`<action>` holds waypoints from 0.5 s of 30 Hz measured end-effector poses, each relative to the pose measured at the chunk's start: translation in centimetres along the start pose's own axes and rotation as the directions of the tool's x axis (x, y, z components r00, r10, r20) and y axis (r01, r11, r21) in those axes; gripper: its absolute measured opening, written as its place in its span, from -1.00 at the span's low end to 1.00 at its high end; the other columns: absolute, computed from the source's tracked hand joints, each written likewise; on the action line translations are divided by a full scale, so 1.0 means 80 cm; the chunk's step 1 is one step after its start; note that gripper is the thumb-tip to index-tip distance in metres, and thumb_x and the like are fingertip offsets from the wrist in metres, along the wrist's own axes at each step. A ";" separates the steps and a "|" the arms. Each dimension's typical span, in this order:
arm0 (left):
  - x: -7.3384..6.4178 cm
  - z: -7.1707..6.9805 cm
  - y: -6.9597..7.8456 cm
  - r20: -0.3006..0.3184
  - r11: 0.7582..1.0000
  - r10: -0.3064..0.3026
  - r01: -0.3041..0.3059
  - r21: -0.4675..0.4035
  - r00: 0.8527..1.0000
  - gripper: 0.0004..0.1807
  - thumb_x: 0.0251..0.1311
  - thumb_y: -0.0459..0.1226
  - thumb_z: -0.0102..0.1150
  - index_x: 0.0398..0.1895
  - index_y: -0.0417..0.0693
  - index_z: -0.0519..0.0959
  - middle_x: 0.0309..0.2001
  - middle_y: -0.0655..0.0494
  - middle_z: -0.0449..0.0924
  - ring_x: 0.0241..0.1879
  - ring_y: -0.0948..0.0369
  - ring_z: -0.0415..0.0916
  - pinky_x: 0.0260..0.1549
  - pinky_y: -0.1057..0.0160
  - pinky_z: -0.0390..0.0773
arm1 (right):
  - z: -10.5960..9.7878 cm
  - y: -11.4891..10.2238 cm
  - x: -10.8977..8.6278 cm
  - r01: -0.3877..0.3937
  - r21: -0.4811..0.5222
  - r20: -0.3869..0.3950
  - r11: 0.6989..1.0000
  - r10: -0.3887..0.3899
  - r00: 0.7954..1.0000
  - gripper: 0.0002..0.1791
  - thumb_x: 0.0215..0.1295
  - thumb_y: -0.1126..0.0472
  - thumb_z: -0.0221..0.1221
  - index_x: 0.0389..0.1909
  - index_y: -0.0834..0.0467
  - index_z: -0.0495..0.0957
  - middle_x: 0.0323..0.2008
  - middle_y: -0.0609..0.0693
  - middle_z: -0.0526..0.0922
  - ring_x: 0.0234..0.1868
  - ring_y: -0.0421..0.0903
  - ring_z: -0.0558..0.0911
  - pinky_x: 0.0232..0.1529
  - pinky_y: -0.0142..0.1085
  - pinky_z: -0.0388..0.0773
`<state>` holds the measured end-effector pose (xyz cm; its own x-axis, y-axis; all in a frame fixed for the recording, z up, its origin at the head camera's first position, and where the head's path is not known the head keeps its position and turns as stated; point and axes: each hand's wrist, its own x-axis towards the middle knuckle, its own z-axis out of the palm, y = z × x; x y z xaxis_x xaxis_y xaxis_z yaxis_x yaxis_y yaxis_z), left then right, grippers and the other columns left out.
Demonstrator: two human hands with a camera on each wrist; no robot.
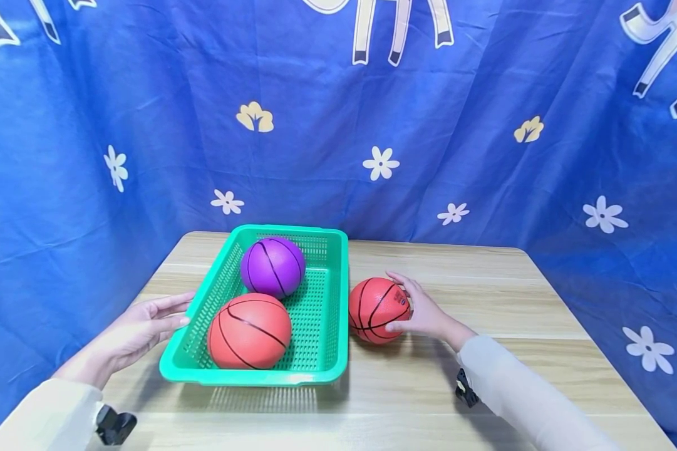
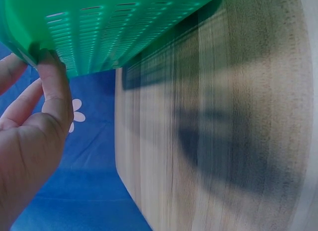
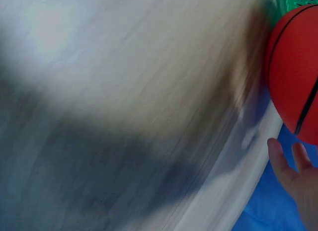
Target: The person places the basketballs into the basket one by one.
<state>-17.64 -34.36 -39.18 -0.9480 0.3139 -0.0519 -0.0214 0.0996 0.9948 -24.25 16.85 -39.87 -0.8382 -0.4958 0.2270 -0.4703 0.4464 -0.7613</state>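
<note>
A green plastic basket (image 1: 338,294) stands on the table with a purple basketball (image 1: 273,266) at its far end and an orange-red basketball (image 1: 249,331) at its near end. My left hand (image 1: 141,329) holds the basket's left rim, thumb at the outer edge, and in the left wrist view a fingertip (image 2: 49,72) tucks beneath that rim. Just outside the basket's right wall is a smaller red basketball (image 1: 376,310). My right hand (image 1: 425,313) grips it from the right, thumb on the near side and fingers at the far side; part of the hand shows below the ball in the right wrist view.
The light wood table (image 1: 456,382) extends right of the red ball and in front of the basket. A blue curtain (image 1: 315,169) with white flowers and animal figures hangs behind and along both sides. Small black devices (image 1: 115,426) are strapped at both wrists.
</note>
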 end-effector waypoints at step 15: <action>0.000 0.000 -0.001 0.010 1.000 0.009 -0.009 -0.017 1.000 -0.28 0.33 -0.46 0.02 0.37 -0.59 -0.14 0.02 0.38 0.46 0.01 0.40 0.49 -0.03 0.43 0.49 | 0.003 0.006 -0.001 -0.020 0.088 -0.020 0.996 0.022 1.000 0.00 -0.15 0.30 0.50 0.35 0.22 0.19 0.24 0.22 0.35 0.16 0.19 0.40 0.07 0.03 0.47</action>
<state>-17.67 -34.35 -39.23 -0.9450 0.3242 -0.0436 -0.0182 0.0810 0.9965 -24.36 16.97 -40.40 -0.8535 -0.4712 0.2224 -0.4273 0.3887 -0.8163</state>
